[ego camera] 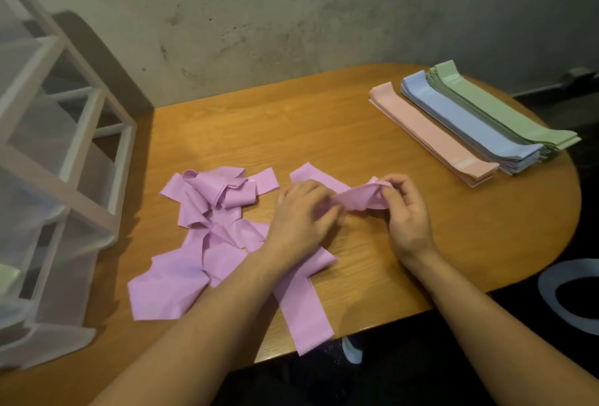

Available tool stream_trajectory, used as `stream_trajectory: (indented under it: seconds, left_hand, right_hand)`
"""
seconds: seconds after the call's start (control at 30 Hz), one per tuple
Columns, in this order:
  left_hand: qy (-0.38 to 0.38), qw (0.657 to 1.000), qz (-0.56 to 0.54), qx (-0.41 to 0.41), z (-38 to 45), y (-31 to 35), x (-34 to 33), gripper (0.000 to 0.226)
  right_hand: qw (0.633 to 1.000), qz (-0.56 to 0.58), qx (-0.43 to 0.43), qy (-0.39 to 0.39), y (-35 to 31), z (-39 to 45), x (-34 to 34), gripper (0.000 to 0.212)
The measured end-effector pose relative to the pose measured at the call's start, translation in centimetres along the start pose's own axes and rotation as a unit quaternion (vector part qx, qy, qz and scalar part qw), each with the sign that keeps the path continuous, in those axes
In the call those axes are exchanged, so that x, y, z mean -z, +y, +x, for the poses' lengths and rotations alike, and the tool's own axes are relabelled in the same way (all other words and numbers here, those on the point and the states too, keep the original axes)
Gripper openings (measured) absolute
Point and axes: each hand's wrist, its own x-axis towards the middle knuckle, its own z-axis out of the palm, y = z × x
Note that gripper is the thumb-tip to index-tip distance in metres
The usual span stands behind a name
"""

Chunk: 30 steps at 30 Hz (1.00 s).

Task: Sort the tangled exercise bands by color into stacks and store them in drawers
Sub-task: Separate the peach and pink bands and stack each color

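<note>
- Standing far to the left of both hands, the drawer unit is the biggest thing here; its see-through drawers wait for the bands.
- Under both hands lies the wooden table.
- Far past the right hand, at the table's back edge, sit four neat stacks side by side: peach stack, blue stack, dark green stack, light green stack.
- Just left of the left hand lies the tangled pile of purple bands, with some under the wrist.
- Between the two hands is one purple band, lifted a little off the table.
- The left hand pinches one end of it, and the right hand pinches the other end.
- I think the band is light, soft and stretchy, so it flops. Holding it near both ends looks best for pulling it flat.
</note>
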Motion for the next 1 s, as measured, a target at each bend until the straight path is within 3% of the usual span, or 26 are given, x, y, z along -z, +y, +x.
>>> stream_trajectory:
  seconds: [0.13,0.23,0.37,0.5,0.63,0.8,0.93,1.0]
  left_hand:
    - [-0.031,0.983,-0.175,0.036,0.1,1.2,1.1,0.005]
    - [-0.07,0.961,-0.251,0.094,0.0,1.7,1.7,0.008]
    - [-0.032,0.892,-0.41,0.188,0.3,2.8,2.7,0.012]
    - [-0.052,0.852,-0.454,0.258,1.0,3.3,4.0,0.02]
    - [-0.093,0.861,-0.433,0.251,1.3,3.4,4.8,0.021]
    - [-0.09,0.867,-0.428,0.237,1.1,5.1,5.0,0.031]
    - [-0.07,0.862,-0.462,0.196,0.8,5.8,4.8,0.023]
    - [-0.053,0.869,-0.458,0.181,0.6,6.2,4.7,0.019]
  right_hand:
    - [0.989,0.103,-0.095,0.051,-1.1,0.2,0.8,0.011]
    - [0.981,0.14,-0.122,0.051,-1.7,0.1,1.0,0.018]
    - [0.977,0.156,-0.139,0.028,-1.6,0.3,1.8,0.02]
    - [0.976,0.152,-0.154,0.002,-1.9,0.1,2.1,0.018]
    - [0.983,0.109,-0.15,-0.001,-2.9,-0.3,2.8,0.018]
    - [0.987,0.079,-0.143,-0.011,-5.7,-1.4,3.7,0.014]
    - [0.984,0.104,-0.131,-0.059,-8.2,-2.2,4.3,0.036]
    - [0.995,0.025,-0.062,-0.069,-8.9,-2.9,4.4,0.018]
